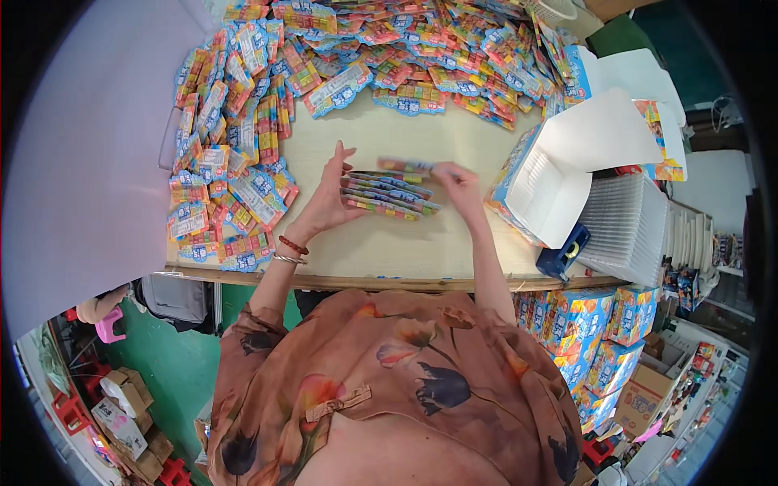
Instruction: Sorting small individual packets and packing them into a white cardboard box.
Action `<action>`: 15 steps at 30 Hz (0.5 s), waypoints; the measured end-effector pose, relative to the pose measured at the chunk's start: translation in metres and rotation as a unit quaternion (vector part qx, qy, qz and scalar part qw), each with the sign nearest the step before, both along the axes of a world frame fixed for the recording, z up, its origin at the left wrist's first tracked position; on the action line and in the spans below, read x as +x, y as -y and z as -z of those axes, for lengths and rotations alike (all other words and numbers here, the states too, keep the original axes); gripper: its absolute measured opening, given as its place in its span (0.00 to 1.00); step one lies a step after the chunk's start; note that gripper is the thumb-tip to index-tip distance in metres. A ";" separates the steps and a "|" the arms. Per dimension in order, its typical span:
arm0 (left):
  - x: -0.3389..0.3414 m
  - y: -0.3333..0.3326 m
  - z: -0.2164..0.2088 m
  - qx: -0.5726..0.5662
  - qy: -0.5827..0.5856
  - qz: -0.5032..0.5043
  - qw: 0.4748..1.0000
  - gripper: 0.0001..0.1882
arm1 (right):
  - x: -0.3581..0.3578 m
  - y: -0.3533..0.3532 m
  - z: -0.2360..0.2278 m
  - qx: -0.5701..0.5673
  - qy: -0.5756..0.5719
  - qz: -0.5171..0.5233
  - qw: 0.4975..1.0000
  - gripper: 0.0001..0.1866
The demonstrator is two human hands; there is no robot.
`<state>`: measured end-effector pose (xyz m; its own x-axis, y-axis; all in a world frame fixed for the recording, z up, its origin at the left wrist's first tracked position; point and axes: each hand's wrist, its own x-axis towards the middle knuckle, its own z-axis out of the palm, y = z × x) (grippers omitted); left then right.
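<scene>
Several flat, colourful packets with blue wavy edges stand in a row [389,196] on the pale table in front of me. My left hand [328,198] grips the left ends of this row, thumb at the near side and fingers at the far side. In my right hand [460,188], a single packet [405,166] is pinched by its right end, at the far side of the row. That packet is smeared by motion. I cannot tell whether it touches the row.
Heaps of like packets [405,57] cover the table's back and left side [235,138]. An opened white-lined box [559,162] stands at the right, beside a dark blue tape dispenser [563,253] and stacked clear plastic trays [620,223]. Printed cartons [579,320] are piled below.
</scene>
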<state>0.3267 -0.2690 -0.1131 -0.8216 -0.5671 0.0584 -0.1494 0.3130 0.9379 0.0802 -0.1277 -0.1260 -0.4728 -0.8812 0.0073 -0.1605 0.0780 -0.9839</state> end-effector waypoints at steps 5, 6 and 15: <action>-0.004 -0.003 0.004 0.028 -0.035 0.016 0.999 0.71 | 0.012 -0.012 0.006 0.075 0.125 -0.072 0.987 0.31; -0.007 -0.006 0.003 0.058 -0.057 0.031 0.996 0.71 | 0.024 -0.009 -0.001 0.068 0.178 -0.047 0.980 0.31; 0.011 -0.032 0.000 -0.018 -0.019 0.006 1.000 0.50 | 0.011 0.081 -0.041 0.157 -0.301 -0.261 0.904 0.20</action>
<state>0.3382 -0.2374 -0.1133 -0.8255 -0.5536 0.1097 -0.1103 0.3489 0.9307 0.0916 -0.2085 -0.0850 0.0138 -0.9863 -0.1645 -0.7547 0.0977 -0.6487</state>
